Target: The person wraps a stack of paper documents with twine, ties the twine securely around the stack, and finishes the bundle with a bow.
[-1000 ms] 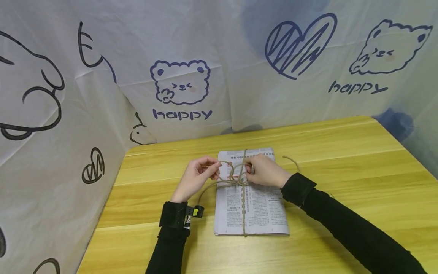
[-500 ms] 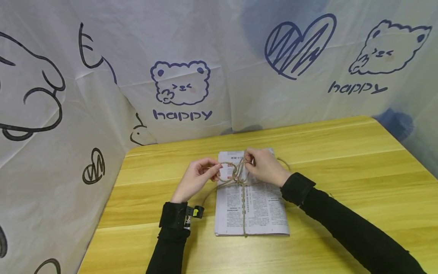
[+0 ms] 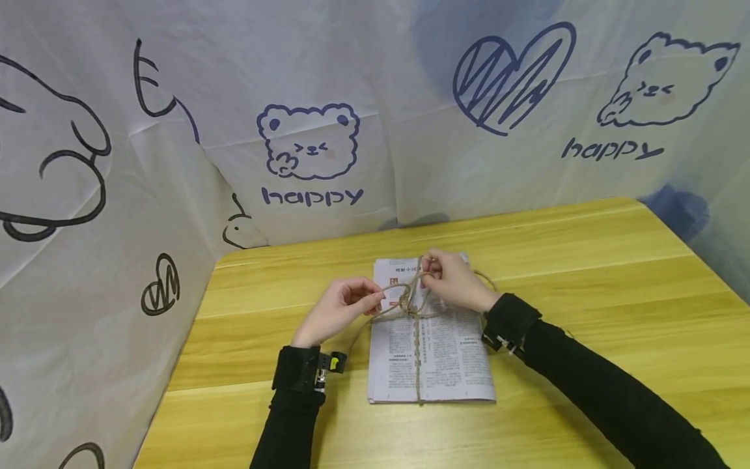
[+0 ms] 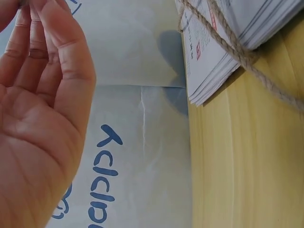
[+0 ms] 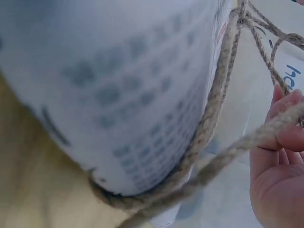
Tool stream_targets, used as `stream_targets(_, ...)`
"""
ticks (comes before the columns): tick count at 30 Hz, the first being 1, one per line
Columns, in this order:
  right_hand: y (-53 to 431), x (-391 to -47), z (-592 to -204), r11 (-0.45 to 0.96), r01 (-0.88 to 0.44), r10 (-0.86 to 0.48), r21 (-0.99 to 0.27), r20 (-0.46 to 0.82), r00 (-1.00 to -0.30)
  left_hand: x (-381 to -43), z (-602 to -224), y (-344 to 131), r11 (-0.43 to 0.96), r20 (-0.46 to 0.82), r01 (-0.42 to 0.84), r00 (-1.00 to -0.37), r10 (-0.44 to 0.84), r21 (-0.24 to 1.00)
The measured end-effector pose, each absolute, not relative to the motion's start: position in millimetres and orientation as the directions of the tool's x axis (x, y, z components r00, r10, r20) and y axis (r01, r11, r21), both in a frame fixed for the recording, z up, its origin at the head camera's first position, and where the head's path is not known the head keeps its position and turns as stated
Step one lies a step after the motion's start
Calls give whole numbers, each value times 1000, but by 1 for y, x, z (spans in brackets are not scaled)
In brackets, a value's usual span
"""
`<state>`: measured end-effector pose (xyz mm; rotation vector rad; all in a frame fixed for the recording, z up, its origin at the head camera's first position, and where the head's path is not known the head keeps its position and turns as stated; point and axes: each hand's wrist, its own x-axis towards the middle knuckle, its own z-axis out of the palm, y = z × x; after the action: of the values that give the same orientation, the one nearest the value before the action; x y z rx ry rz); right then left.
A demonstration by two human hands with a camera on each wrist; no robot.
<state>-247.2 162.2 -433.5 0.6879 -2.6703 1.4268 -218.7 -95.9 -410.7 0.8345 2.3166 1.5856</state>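
Observation:
A folded stack of newspapers [image 3: 451, 371] lies on the table, bound lengthwise and crosswise with brown twine [image 3: 417, 358]. Loops of the twine stand up from the knot [image 3: 408, 306] at the crossing. At the left edge of the stack, my left hand [image 3: 340, 307] pinches a twine loop between thumb and fingers. My right hand [image 3: 459, 281] pinches another part of the twine above the far half. In the left wrist view the left hand [image 4: 47, 95] has its fingertips cut off at the top. The right wrist view shows the right hand [image 5: 278, 161] with twine at its fingertips.
A loose twine end [image 3: 485, 279] extends past the stack's right side; another tail [image 4: 275, 90] runs off to the left onto the wooden table [image 3: 615, 312]. White cloth [image 3: 410, 130] printed with cartoon bears and hearts hangs behind and along the sides.
My right hand has moved toward the far edge, drawing twine up from the knot. My left hand has shifted slightly right and nearer. The left loop looks narrower, and the right tail has shortened.

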Motion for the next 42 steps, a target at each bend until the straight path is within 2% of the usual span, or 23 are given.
stream_targets(8,165,-247,-433,394,-290,-368,-872,139,-919,-214,-404,-97,294,96,336,-788,608,895)
stream_targets(15,166,-248,-433,377,-265,-378,-887,114,-919,-203,-382,-92,289,65,335,-745,664,897)
stream_targets(23,168,-251,-437,332,-221,-411,-917,70,-909,-212,-402,-95,296,50,317,-754,655,901)
stream_targets(29,173,-252,-433,241,-130,-453,-962,7,-892,-207,-400,-89,289,12,291,-724,690,912)
stream_targets(34,174,-252,-430,178,-54,-413,-982,-25,-910,-194,-384,-78,316,-19,307,-689,725,898)
stream_targets(42,174,-260,-434,180,-57,-326,-982,-5,-945,-189,-389,-67,332,-73,299,-634,770,895)
